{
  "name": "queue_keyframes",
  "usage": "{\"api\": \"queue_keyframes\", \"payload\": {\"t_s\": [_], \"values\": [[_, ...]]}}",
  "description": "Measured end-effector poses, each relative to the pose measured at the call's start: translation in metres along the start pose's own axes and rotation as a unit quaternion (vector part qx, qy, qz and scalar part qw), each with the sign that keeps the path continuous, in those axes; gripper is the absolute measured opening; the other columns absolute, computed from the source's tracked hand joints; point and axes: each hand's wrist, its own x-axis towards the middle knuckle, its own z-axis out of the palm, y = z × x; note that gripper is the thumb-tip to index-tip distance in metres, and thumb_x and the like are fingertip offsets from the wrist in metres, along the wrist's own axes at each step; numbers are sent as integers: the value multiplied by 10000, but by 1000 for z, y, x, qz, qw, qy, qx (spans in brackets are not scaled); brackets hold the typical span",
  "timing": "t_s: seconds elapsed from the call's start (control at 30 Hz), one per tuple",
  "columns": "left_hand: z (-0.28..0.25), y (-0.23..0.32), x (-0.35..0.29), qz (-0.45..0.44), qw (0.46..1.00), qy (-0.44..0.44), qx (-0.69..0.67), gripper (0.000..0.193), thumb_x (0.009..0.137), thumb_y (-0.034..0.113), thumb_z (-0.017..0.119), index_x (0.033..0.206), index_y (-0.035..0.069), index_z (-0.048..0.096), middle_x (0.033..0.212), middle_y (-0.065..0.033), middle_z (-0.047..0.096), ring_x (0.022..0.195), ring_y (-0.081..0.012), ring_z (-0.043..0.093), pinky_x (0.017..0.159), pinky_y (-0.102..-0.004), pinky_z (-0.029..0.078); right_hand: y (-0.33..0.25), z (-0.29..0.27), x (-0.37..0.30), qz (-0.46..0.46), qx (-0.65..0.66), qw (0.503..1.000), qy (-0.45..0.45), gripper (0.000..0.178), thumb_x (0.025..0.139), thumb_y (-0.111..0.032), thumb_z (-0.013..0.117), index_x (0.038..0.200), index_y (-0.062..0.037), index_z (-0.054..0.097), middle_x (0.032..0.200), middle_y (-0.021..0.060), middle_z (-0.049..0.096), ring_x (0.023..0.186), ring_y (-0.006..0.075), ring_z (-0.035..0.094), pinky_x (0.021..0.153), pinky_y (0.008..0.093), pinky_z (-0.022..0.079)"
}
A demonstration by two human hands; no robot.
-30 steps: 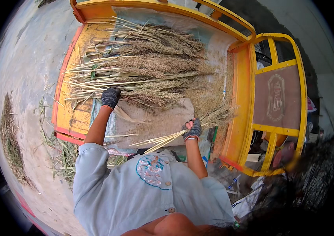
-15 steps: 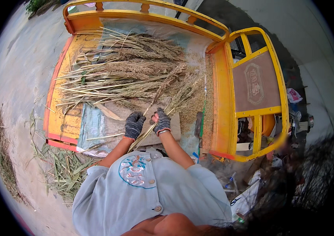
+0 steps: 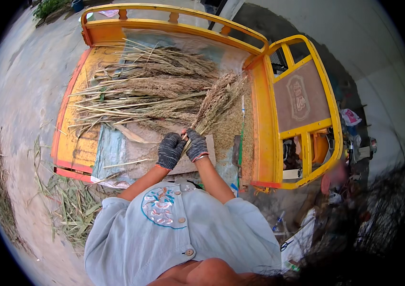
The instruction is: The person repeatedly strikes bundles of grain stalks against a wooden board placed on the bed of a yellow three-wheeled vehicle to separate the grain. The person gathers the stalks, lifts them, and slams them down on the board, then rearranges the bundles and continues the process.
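Both my hands wear dark grey knitted gloves and meet just in front of my body. My left hand (image 3: pixel 169 150) is closed around the lower stalks of a bunch of sorghum-like seed heads (image 3: pixel 216 104). Beside it, my right hand (image 3: pixel 196 145) grips the same bunch, a little nearer the heads. The brown heads fan away toward the far right, over loose grain (image 3: pixel 229 125). A pile of similar cut stalks (image 3: pixel 162 86) lies beyond my hands, stems to the left and heads to the right. Below my hands is a flat board (image 3: pixel 138 151), partly hidden by them.
The yellow cargo bed (image 3: pixel 79 151) has a railing (image 3: pixel 174 17) at the far side and a yellow frame with a brown panel (image 3: pixel 301 97) at right. A dark narrow block (image 3: pixel 236 150) lies right of the board. Leafy scraps (image 3: pixel 76 212) cover ground at left; scissors (image 3: pixel 286 245) lie lower right.
My left hand has moved right, up against my right hand. The separate stalk it held now lies together with the bunch, and the heads point farther up.
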Motion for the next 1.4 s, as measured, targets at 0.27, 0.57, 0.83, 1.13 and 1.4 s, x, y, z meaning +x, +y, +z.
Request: {"api": "queue_keyframes", "payload": {"t_s": [0.27, 0.57, 0.83, 1.13, 1.4], "values": [[-47, -10, 30, 14, 1000, 21, -12, 153, 700, 113, 678, 741, 13, 570, 640, -78, 508, 592, -206, 485, 567, -320, 400, -20, 19, -18, -31, 43, 991, -127, 116, 820, -68, 503, 930, -49, 469, 601, 39, 448, 602, 171, 458, 531, 243, 369], [-70, 32, 186, 38, 992, -14, -120, 733, 647, 3, 674, 1294, 105, 344, 1339, -155, 314, 942, -188, 536, 670, -262, 489, -32, 33, -24, -25, -134, 965, -225, 127, 870, -163, 453, 795, -69, 494, 549, 34, 395, 435, 123, 340, 424, 243, 311], [-9, -44, 222, 306, 892, -332, 37, 169, 690, 167, 645, 781, 28, 615, 641, -71, 589, 579, -195, 541, 622, -329, 443, -28, 34, -3, -69, -263, 935, -230, 170, 851, -163, 482, 735, -39, 475, 543, 21, 358, 439, 108, 320, 414, 216, 307], [-132, -126, 53, -222, 875, -226, 366, 246, 786, 278, 493, 877, 95, 630, 855, -151, 608, 810, -314, 580, 701, -423, 456, -68, 5, -13, -61, 86, 989, -101, 205, 860, -233, 408, 705, -114, 469, 527, 26, 433, 375, 127, 364, 366, 279, 320], [-210, -159, 37, -296, 787, -143, 522, 326, 677, 210, 646, 974, 105, 562, 1018, -143, 548, 907, -322, 535, 743, -428, 455, -48, -57, 52, -100, 65, 987, 104, 274, 850, -322, 435, 647, -146, 484, 525, -26, 442, 372, 112, 364, 377, 293, 303]]}}
